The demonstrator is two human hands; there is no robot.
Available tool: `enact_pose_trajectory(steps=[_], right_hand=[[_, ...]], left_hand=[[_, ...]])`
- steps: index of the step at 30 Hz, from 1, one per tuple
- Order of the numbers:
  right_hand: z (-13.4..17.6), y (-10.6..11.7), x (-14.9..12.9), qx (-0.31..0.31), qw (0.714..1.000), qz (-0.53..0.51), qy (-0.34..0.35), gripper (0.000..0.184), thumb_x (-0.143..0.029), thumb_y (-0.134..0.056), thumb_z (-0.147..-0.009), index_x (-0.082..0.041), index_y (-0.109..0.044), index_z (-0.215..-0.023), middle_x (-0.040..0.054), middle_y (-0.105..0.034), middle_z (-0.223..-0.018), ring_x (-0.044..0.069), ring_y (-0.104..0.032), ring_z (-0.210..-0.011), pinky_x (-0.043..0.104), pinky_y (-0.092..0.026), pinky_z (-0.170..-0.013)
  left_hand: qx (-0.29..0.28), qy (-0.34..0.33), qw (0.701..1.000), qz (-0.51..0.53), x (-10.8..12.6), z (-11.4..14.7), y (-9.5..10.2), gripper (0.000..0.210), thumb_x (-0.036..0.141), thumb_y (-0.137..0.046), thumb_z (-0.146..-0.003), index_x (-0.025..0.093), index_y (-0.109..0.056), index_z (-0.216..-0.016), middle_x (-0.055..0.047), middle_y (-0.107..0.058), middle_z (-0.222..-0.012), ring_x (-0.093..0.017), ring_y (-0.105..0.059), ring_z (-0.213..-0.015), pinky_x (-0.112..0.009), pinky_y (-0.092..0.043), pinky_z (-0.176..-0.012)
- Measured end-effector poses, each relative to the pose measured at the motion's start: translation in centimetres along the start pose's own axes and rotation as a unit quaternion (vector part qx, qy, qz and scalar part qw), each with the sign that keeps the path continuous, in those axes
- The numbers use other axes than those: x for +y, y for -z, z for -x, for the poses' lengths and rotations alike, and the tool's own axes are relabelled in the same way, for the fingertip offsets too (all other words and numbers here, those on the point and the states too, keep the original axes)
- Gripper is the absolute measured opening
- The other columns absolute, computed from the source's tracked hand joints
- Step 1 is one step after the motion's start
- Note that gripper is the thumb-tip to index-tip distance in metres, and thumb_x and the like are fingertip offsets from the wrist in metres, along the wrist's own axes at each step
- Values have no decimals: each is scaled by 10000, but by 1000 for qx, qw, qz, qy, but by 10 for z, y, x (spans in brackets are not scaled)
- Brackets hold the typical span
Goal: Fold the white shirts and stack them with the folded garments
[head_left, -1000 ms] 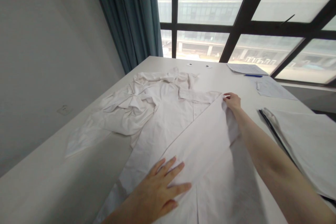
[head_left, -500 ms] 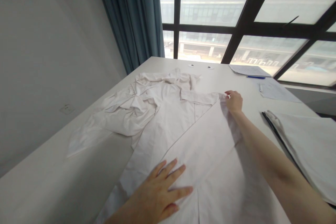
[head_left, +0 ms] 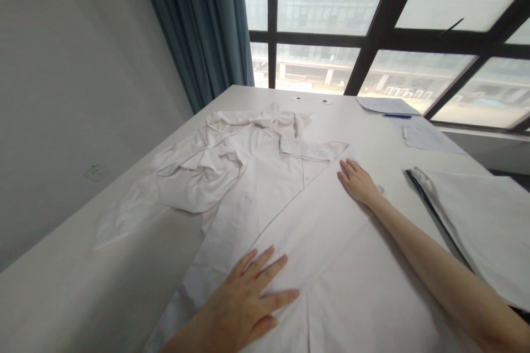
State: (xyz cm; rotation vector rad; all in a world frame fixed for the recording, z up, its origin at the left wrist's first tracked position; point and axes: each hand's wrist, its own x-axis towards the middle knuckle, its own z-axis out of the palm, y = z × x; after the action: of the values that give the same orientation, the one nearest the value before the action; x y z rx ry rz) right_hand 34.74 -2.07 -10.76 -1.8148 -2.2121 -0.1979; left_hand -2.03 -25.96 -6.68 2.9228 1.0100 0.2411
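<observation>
A white shirt (head_left: 269, 176) lies spread over the white table, one side of it folded over in a diagonal flap. My left hand (head_left: 248, 295) rests on the lower part of the cloth, palm down with fingers spread. Farther up, near the flap's upper corner, my right hand (head_left: 358, 181) lies on the fabric with its fingers stretched out. The sleeve and collar area at the left and far side is bunched in loose creases. A cuff-like strip of cloth (head_left: 308, 149) pokes out beside the flap's corner.
On the right, a folded white cloth (head_left: 484, 220) with a dark edge lies on the table (head_left: 136, 287). Papers (head_left: 389, 105) and a blue pen (head_left: 397, 116) are at the back right. A wall bounds the left; a curtain (head_left: 202, 33) and windows stand behind.
My right hand has let go of the flap's corner and moved slightly back onto the cloth, flattening out. The left hand stays in place. The view has shifted a little.
</observation>
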Motion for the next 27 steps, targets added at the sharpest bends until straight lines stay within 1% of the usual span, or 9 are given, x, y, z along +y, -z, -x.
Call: enact_pose_trajectory(steps=[6,9,11,13,15,17,19,23,27], right_hand=[[-6,6,18,-48,997,23,-56,575,-477,-260,-985,-164,-443,-1431,129,-419,-1513,293,-389,-1381,513,-333,-1096],[-2,18,12,10,995,54,-79,525,-394,-317,-975,-111,-487,-1384,188,-444,-1482,334,-375,-1381,580,-271,-1101],[5,28,4,66,994,77,-46,465,-267,-351,-951,-89,-516,-1348,204,-483,-1444,331,-386,-1370,572,-248,-1111],[15,37,-1,95,992,77,-4,433,-174,-363,-918,-125,-565,-1298,170,-582,-1346,312,-489,-1282,548,-303,-1085],[27,44,-1,100,994,48,-2,413,-153,-360,-907,-159,-616,-1231,142,-665,-1210,305,-594,-1133,538,-398,-1004],[40,47,5,106,994,6,-21,383,-172,-366,-905,-156,-648,-1164,144,-695,-1114,306,-636,-1029,520,-469,-922],[51,46,13,109,993,-53,-8,364,-192,-379,-903,-155,-656,-1136,147,-695,-1107,298,-636,-1037,498,-493,-918],[65,44,13,70,980,-162,86,355,-246,-403,-925,-195,-632,-1191,120,-641,-1256,254,-584,-1184,461,-454,-1036],[68,54,-20,-12,965,-208,157,401,-311,-393,-970,-250,-554,-1331,77,-563,-1391,229,-495,-1311,448,-401,-1102]], left_hand=[[-18,-6,1000,-3,1,1,1,771,271,-699,-842,458,-300,-1475,4,-208,-1613,-281,-256,-1460,-471,-303,-1150],[-18,5,1000,-1,3,1,5,776,298,-698,-845,408,-287,-1495,-37,-218,-1610,-290,-255,-1459,-479,-326,-1138],[-18,20,1000,6,5,1,7,799,330,-702,-841,349,-272,-1514,-80,-220,-1607,-300,-250,-1460,-473,-339,-1133],[-18,31,999,15,5,1,10,799,369,-702,-839,309,-282,-1516,-105,-231,-1601,-308,-249,-1459,-470,-347,-1129],[-17,35,999,24,5,0,10,759,395,-688,-848,304,-315,-1502,-102,-260,-1592,-308,-258,-1455,-475,-354,-1126],[-14,39,999,32,4,0,10,693,388,-665,-867,303,-356,-1481,-90,-305,-1576,-297,-283,-1447,-470,-362,-1124],[-2,46,998,42,3,-1,7,624,358,-635,-891,295,-388,-1461,-75,-353,-1555,-272,-321,-1431,-447,-372,-1124],[32,63,996,54,1,-2,1,521,281,-563,-935,278,-419,-1435,-59,-434,-1508,-222,-396,-1389,-407,-399,-1110],[33,72,996,49,-1,-4,2,548,257,-568,-922,246,-409,-1446,-73,-446,-1498,-222,-388,-1393,-407,-397,-1110]])
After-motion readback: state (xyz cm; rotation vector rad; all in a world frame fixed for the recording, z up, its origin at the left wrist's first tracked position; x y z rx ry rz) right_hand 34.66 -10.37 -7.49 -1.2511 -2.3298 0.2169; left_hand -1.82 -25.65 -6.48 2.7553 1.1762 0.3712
